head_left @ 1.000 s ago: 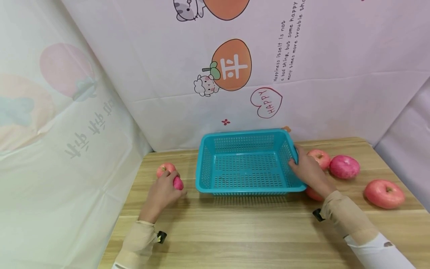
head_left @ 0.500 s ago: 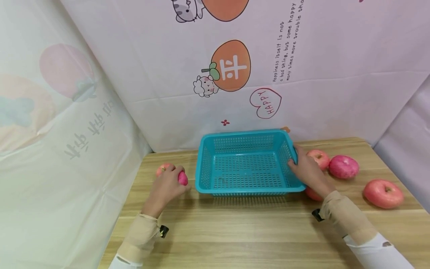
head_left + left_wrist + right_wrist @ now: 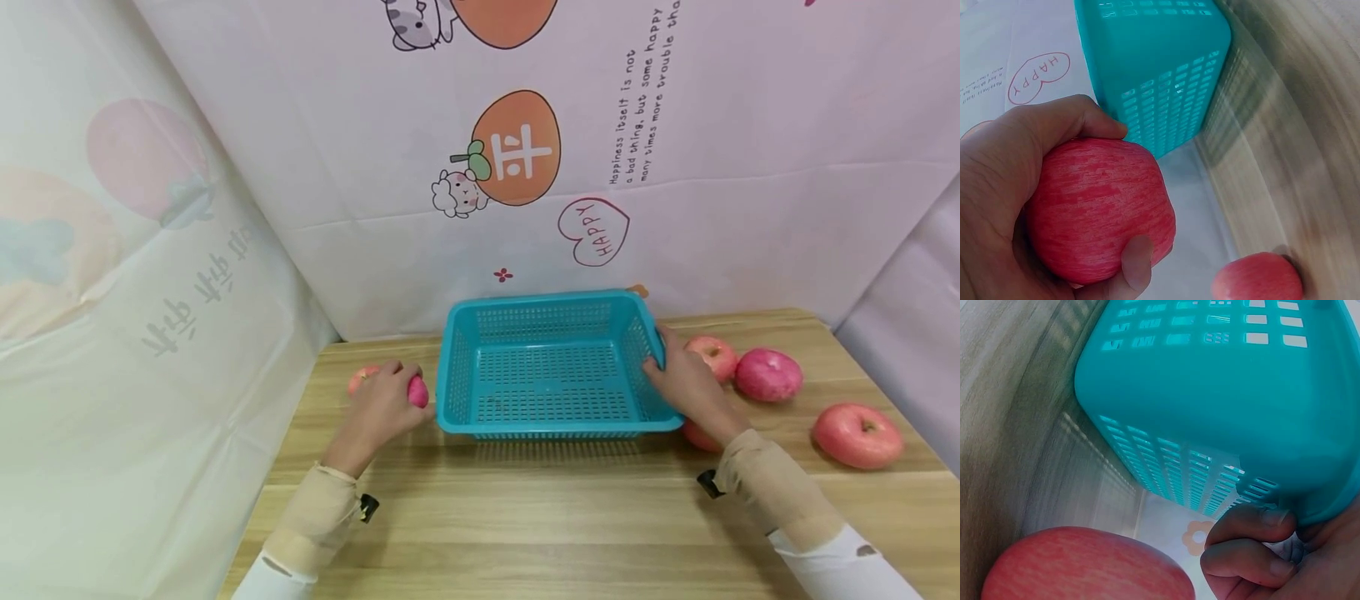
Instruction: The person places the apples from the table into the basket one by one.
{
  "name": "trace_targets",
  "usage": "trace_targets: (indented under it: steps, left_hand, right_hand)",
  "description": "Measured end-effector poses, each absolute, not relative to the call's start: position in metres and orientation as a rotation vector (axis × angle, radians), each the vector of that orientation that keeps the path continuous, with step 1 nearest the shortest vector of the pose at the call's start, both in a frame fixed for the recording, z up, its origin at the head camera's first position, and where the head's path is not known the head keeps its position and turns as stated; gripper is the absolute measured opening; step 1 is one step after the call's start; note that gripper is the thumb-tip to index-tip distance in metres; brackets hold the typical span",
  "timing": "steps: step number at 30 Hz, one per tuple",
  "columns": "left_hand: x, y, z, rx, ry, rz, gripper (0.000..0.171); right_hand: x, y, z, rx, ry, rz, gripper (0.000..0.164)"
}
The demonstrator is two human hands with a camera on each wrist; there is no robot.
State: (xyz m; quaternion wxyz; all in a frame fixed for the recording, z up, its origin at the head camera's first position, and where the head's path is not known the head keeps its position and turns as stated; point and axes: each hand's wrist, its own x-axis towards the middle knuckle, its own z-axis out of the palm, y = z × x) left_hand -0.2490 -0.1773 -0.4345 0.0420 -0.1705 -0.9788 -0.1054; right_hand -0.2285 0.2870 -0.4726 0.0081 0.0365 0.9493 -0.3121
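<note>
My left hand (image 3: 382, 412) holds a red apple (image 3: 1100, 209), fingers and thumb curled round its sides. In the head view this apple shows as a small pink patch beside the left end of a turquoise plastic basket (image 3: 555, 429). No fruit lies inside the basket, whose floor and walls are perforated. At its right end, my right hand (image 3: 686, 379) grips the rim; the right wrist view shows curled fingers (image 3: 1247, 556) under the lip. Behind my left hand another apple (image 3: 363, 378) sits on the table, partly covered by that hand.
Right of the basket lie several apples: one light red (image 3: 712, 357), one deep pink (image 3: 768, 374), one large (image 3: 858, 435), and one (image 3: 699, 435) mostly behind my right hand. The wooden table (image 3: 555, 517) meets a printed cloth (image 3: 375, 192) at the back and left.
My left hand has carried the apple to the right, close to the basket's left end. The basket and my right hand have stayed in place.
</note>
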Motion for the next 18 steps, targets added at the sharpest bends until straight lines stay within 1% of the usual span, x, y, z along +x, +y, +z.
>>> trace_targets:
  steps: [9,14,18]
  left_hand:
    - [-0.254,-0.170,-0.428,-0.554,-3.008,-0.332,0.048]
    - [-0.257,-0.168,-0.425,-0.558,-3.020,-0.326,0.053]
    - [-0.259,-0.165,-0.422,-0.555,-3.019,-0.316,0.051]
  right_hand:
    - [-0.228,0.287,-0.473,0.121,2.960,-0.984,0.078]
    - [-0.229,0.288,-0.473,0.118,2.954,-0.981,0.079]
    - [-0.230,0.288,-0.474,0.115,2.962,-0.975,0.079]
